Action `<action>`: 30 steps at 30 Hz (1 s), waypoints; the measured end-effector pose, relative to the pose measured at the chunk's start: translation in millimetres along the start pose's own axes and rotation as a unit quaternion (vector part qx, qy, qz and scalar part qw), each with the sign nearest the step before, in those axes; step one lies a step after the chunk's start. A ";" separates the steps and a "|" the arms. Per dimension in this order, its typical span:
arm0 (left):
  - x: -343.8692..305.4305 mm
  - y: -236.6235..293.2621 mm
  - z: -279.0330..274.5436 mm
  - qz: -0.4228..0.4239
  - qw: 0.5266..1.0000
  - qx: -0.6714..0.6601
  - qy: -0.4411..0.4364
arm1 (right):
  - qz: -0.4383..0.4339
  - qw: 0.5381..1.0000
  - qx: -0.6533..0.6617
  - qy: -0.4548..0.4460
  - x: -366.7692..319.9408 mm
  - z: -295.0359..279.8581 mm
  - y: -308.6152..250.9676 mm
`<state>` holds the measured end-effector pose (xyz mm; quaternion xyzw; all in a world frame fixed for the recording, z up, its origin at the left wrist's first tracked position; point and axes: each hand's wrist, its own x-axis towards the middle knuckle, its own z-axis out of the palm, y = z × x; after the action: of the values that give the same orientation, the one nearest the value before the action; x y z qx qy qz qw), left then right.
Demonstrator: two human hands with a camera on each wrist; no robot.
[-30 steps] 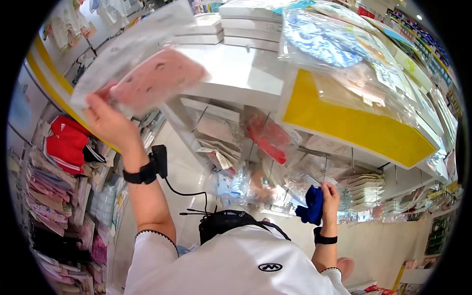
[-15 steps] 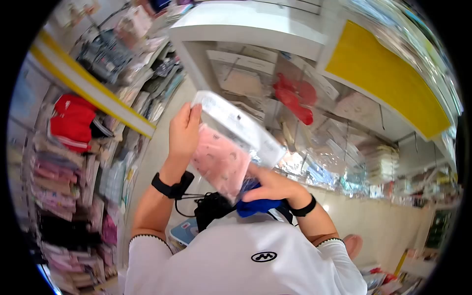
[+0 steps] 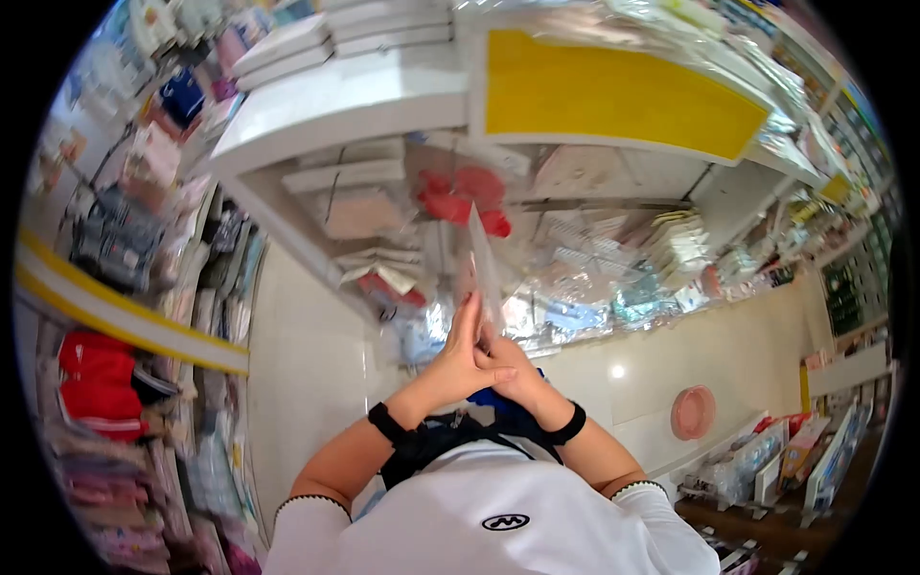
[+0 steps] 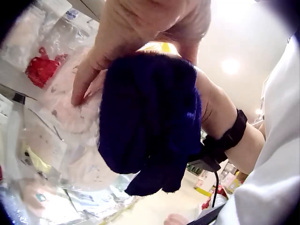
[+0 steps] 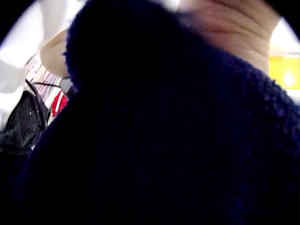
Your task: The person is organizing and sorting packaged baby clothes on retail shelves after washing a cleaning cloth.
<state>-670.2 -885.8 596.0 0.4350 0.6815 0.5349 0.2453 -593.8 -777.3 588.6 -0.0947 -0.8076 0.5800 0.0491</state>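
Observation:
In the head view a clear packet (image 3: 484, 273) with a pink item inside stands nearly edge-on above both hands. My left hand (image 3: 448, 369) grips its near end, its thumb across my right hand (image 3: 516, 372). In the left wrist view, fingers rest on the pink packet (image 4: 70, 105), beside a dark blue fuzzy cloth (image 4: 150, 112) that hangs below the hands. My right hand holds this cloth, of which only a little blue (image 3: 491, 398) shows under the hands in the head view. The cloth (image 5: 154, 131) fills most of the right wrist view, hiding the right fingers.
Ahead stands a white shelf unit (image 3: 383, 91) with a yellow panel (image 3: 613, 96) and hanging packets below. Racks with folded clothes and red shorts (image 3: 99, 386) are on the left. A pink basin (image 3: 693, 412) sits on the floor at right, near a low rack of packets (image 3: 738, 465).
The packet swung down from the upper left to between the hands, then turned edge-on. The right hand came in from the right with the blue cloth, and both hands now touch. The view shifted.

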 end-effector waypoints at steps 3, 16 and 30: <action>13.4 -10.8 14.1 -0.105 0.985 -0.135 0.010 | -0.001 0.999 -0.029 0.042 -9.1 1.7 5.9; 56.7 3.5 27.4 -0.132 0.913 -0.375 -0.096 | 0.016 0.873 0.391 0.292 -59.0 -73.4 -22.0; 42.4 38.6 35.7 -0.202 0.819 -0.526 -0.107 | -0.121 0.862 -0.218 0.442 -36.2 -21.1 -28.7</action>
<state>-650.2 -829.2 626.9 0.1463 0.3384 0.7008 0.6107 -557.2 -774.2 623.7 -0.2511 -0.8123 0.2759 0.4484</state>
